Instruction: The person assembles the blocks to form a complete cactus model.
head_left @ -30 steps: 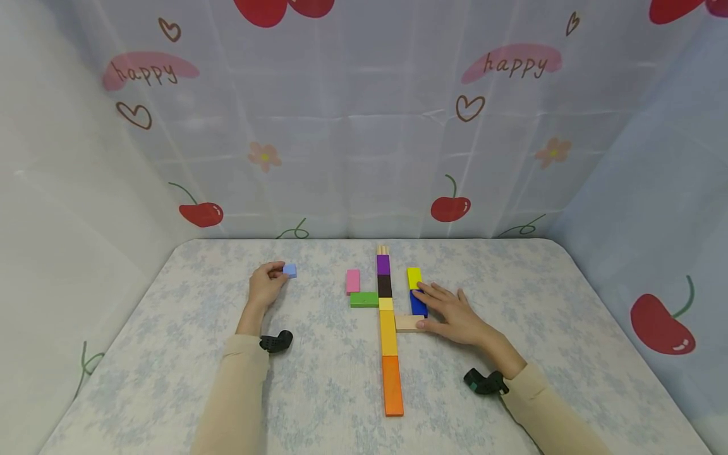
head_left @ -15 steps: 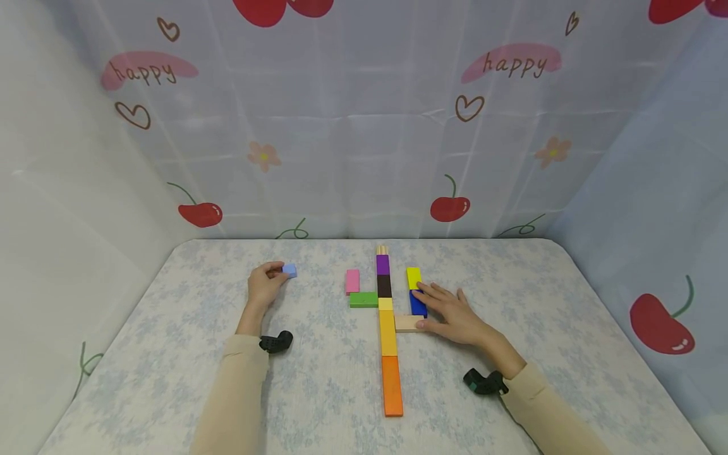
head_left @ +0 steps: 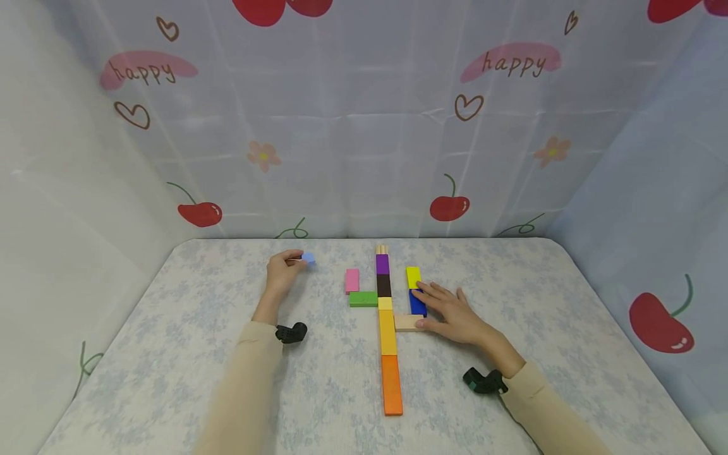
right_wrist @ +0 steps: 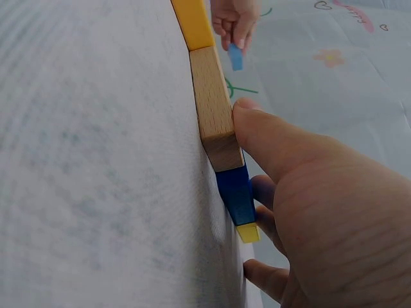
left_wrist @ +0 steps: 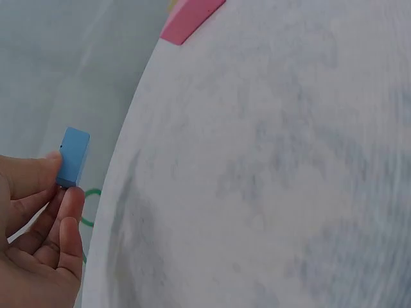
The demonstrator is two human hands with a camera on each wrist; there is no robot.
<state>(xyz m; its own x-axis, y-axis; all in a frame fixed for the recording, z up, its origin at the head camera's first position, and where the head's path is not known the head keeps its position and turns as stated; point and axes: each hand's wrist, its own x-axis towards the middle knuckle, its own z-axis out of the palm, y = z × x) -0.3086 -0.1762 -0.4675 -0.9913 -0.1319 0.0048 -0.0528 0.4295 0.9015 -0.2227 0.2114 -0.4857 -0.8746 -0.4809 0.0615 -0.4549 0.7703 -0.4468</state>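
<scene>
My left hand (head_left: 282, 275) pinches a small light blue block (left_wrist: 74, 157) between thumb and fingertips, raised above the table in the left wrist view. To the right, my right hand (head_left: 455, 316) is spread loosely over several blocks. Its thumb touches the plain wooden block (right_wrist: 213, 93), and its fingertips rest at the dark blue block (head_left: 418, 304). A bright yellow block (head_left: 412, 277) extends from the far end of the blue one. The wooden block butts sideways against the amber block (head_left: 387, 333).
A central column runs from an orange block (head_left: 391, 385) through pale yellow (head_left: 385, 303), black (head_left: 383, 285) and purple (head_left: 382, 264) blocks to pale tips (head_left: 382, 249). Left of it lie a green block (head_left: 363, 299) and a pink block (head_left: 352, 280). A printed curtain (head_left: 352, 158) hangs behind the table.
My left hand has moved right and slightly toward the back of the table, carrying the light blue block. The right hand and the laid blocks have stayed in place.
</scene>
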